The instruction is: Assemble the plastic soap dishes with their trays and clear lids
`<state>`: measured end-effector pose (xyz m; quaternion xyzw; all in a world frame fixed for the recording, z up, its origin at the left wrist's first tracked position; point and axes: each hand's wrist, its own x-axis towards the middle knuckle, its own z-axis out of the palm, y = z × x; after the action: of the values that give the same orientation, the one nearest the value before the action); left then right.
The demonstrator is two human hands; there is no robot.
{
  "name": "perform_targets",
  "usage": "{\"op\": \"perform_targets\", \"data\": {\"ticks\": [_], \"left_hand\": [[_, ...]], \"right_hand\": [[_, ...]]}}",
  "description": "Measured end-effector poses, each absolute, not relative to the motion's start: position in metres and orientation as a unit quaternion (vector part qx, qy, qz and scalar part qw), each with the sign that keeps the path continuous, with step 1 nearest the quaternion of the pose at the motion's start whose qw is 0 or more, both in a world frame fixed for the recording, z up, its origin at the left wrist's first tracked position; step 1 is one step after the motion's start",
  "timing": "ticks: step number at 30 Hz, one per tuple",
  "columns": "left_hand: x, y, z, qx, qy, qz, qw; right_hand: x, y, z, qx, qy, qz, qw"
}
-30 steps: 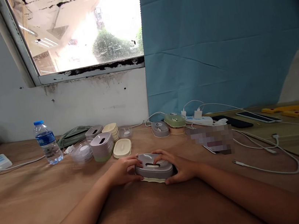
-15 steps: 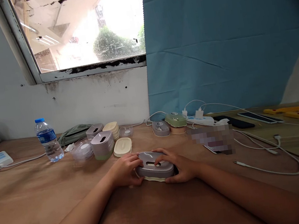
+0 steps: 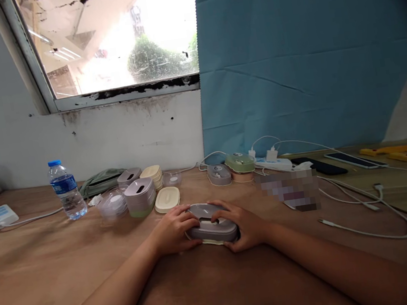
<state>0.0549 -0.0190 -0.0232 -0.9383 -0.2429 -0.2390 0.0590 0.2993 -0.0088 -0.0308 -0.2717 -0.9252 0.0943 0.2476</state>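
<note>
Midway across the bench [image 3: 222, 286], through the head view, I have the left hand [image 3: 174, 230] and right hand [image 3: 247, 224] holding the box [image 3: 211, 233] in their fingers. Its grey top sits over a cream base [image 3: 213, 242], seemingly nearly joined; I can't tell whether it's seated. Tub [image 3: 140, 196], lid [image 3: 167, 200] and bottle [image 3: 67, 189] line the back edge, obstructing nothing.

Both ends of the grey slotted oval box [image 3: 212, 233] are blocked — the left hand [image 3: 174, 230] and the right hand [image 3: 247, 225] wrap around them. Toward the person, the bare wooden tabletop [image 3: 214, 282] leaves wide room for a hand. Behind the box, the cream lid [image 3: 167, 200] and the lilac-green container [image 3: 140, 197] obstruct the left; between this lid and the smaller grey box [image 3: 219, 175] a passage is open. Rightward, a looped white cable [image 3: 329, 223] lies across the way.
</note>
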Motion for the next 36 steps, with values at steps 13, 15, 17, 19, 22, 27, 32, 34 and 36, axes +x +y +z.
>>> {"op": "perform_targets", "data": {"ticks": [13,15,17,19,22,27,32,34,36], "left_hand": [[0.056,-0.022,-0.018,-0.958,-0.210,-0.193,-0.002],[0.055,-0.021,-0.017,-0.956,-0.213,-0.198,-0.029],[0.054,-0.021,-0.016,-0.952,-0.219,-0.205,-0.057],[0.052,-0.020,-0.016,-0.948,-0.223,-0.210,-0.082],[0.049,-0.021,-0.019,-0.943,-0.230,-0.215,-0.108],[0.052,-0.011,-0.021,-0.909,-0.281,-0.303,-0.061],[0.064,0.053,-0.012,-0.853,-0.382,-0.356,0.020],[0.068,0.085,-0.010,-0.813,-0.476,-0.335,0.021],[0.070,0.112,-0.012,-0.790,-0.517,-0.330,0.007]], "right_hand": [[0.305,-0.005,-0.028,-0.273,-0.935,0.155,0.165],[0.306,-0.005,-0.028,-0.280,-0.933,0.160,0.158],[0.305,-0.004,-0.028,-0.281,-0.932,0.164,0.159],[0.305,-0.004,-0.029,-0.280,-0.930,0.169,0.168],[0.304,-0.005,-0.030,-0.288,-0.922,0.180,0.186],[0.301,-0.006,-0.028,-0.288,-0.916,0.190,0.205],[0.300,-0.007,-0.025,-0.274,-0.917,0.199,0.211],[0.301,-0.007,-0.025,-0.277,-0.916,0.199,0.209],[0.301,-0.007,-0.025,-0.279,-0.916,0.199,0.206]]}}
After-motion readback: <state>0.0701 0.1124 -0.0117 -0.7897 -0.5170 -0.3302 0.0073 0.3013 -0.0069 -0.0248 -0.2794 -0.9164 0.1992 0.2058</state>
